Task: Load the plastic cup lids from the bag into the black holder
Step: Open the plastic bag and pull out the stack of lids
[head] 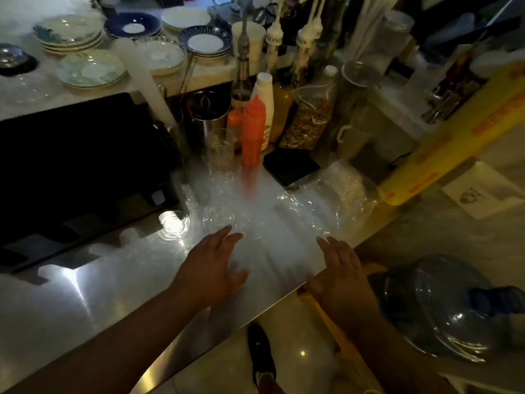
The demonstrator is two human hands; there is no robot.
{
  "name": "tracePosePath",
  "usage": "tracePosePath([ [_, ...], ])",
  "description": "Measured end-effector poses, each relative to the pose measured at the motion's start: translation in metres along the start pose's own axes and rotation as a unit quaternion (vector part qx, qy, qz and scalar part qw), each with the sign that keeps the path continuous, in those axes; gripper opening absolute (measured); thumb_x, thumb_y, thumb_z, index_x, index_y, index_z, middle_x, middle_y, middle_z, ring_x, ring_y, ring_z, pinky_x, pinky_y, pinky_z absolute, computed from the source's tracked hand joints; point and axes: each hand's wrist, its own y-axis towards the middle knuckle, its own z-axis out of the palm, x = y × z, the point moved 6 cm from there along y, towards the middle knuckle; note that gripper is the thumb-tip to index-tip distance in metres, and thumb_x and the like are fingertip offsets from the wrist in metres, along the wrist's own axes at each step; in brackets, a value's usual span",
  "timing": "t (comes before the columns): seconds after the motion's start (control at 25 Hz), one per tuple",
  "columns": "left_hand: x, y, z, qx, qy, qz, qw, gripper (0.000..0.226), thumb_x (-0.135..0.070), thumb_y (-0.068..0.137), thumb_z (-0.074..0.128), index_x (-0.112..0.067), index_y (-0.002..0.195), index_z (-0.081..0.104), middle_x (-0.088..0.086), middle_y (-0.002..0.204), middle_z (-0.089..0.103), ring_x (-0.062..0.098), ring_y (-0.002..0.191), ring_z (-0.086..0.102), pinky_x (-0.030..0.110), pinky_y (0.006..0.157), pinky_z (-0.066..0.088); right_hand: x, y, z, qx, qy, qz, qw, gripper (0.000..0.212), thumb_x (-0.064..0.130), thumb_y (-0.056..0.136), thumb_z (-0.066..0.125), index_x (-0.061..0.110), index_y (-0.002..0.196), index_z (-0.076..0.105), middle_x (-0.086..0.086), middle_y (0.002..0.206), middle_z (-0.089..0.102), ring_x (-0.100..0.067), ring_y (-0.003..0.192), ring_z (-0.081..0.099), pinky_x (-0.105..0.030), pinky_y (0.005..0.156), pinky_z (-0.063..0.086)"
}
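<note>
A clear plastic bag [321, 200] of plastic cup lids lies across the steel counter [85, 294], and its near end is blurred and washed out by glare. My left hand [210, 268] rests flat on the bag's near left part, fingers spread. My right hand [341, 271] hovers at the counter's right edge beside the bag, fingers apart and holding nothing. A black holder [79, 172] with slots fills the left side of the counter. One clear lid [173, 224] lies just in front of the holder.
Orange squeeze bottles [252, 132], a glass [220, 149], syrup bottles and a metal cup stand behind the bag. A small black pad [291, 164] lies beside them. A yellow wrap roll [454, 132] juts in at right. Stacked plates [71, 35] sit on the back shelf. A water jug [443, 308] stands on the floor.
</note>
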Motion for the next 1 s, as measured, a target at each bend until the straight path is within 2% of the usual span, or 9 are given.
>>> tracePosePath([
  [0.12, -0.022, 0.041, 0.015, -0.008, 0.014, 0.018, 1.0, 0.088, -0.065, 0.083, 0.061, -0.03, 0.159, 0.032, 0.003, 0.172, 0.02, 0.029, 0.153, 0.029, 0.047, 0.121, 0.033, -0.029, 0.022, 0.005, 0.013, -0.043, 0.038, 0.998, 0.089, 0.061, 0.087, 0.055, 0.032, 0.16, 0.013, -0.007, 0.169, 0.018, -0.034, 0.156, 0.011, -0.054, 0.122, 0.024],
  [0.4, -0.067, 0.143, 0.049, -0.029, 0.079, 0.077, 0.993, 0.097, -0.061, 0.08, 0.069, -0.03, 0.161, 0.025, 0.007, 0.173, 0.018, 0.034, 0.153, 0.03, 0.051, 0.121, 0.031, -0.07, 0.062, 0.023, 0.026, -0.073, 0.042, 0.996, 0.105, 0.058, 0.085, 0.062, 0.036, 0.159, -0.009, -0.007, 0.171, -0.002, -0.036, 0.156, -0.007, -0.059, 0.124, 0.011],
  [0.56, -0.08, 0.184, 0.066, -0.009, 0.138, 0.103, 0.985, 0.101, -0.062, 0.081, 0.064, -0.034, 0.161, 0.009, 0.009, 0.174, 0.011, 0.034, 0.157, 0.02, 0.053, 0.125, 0.023, -0.085, 0.078, 0.029, 0.028, -0.074, 0.043, 0.996, 0.106, 0.055, 0.085, 0.064, 0.035, 0.16, -0.008, -0.008, 0.171, -0.002, -0.036, 0.156, -0.008, -0.059, 0.124, 0.01],
  [0.68, -0.084, 0.203, 0.074, -0.003, 0.173, 0.114, 0.978, 0.098, -0.057, 0.086, 0.065, -0.034, 0.161, 0.006, 0.009, 0.174, 0.012, 0.034, 0.158, 0.018, 0.051, 0.125, 0.015, -0.092, 0.087, 0.031, 0.013, -0.073, 0.039, 0.997, 0.097, 0.052, 0.089, 0.063, 0.032, 0.161, 0.0, -0.01, 0.171, 0.007, -0.037, 0.156, 0.001, -0.057, 0.123, 0.013],
  [0.8, -0.093, 0.213, 0.073, -0.007, 0.18, 0.127, 0.975, 0.077, -0.046, 0.091, 0.065, -0.027, 0.157, 0.03, 0.012, 0.169, 0.029, 0.035, 0.154, 0.028, 0.052, 0.124, 0.019, -0.096, 0.092, 0.029, 0.009, -0.075, 0.042, 0.996, 0.083, 0.042, 0.089, 0.064, 0.026, 0.158, 0.02, -0.011, 0.167, 0.025, -0.038, 0.153, 0.021, -0.055, 0.12, 0.027],
  [0.92, -0.111, 0.217, 0.06, -0.043, 0.181, 0.151, 0.971, 0.05, -0.031, 0.091, 0.069, -0.018, 0.138, 0.059, 0.016, 0.15, 0.056, 0.038, 0.14, 0.049, 0.052, 0.116, 0.035, -0.098, 0.099, 0.01, -0.042, -0.052, 0.021, 0.998, 0.051, 0.034, 0.089, 0.057, 0.017, 0.136, 0.053, -0.012, 0.143, 0.054, -0.035, 0.129, 0.053, -0.05, 0.102, 0.051],
  [1.0, -0.121, 0.216, 0.046, -0.069, 0.168, 0.161, 0.97, 0.037, -0.027, 0.092, 0.068, -0.016, 0.127, 0.067, 0.015, 0.14, 0.064, 0.036, 0.134, 0.055, 0.05, 0.112, 0.04, -0.099, 0.102, -0.013, -0.104, -0.024, -0.001, 0.994, 0.032, 0.031, 0.09, 0.048, 0.015, 0.115, 0.06, -0.01, 0.117, 0.065, -0.031, 0.102, 0.063, -0.042, 0.084, 0.055],
])
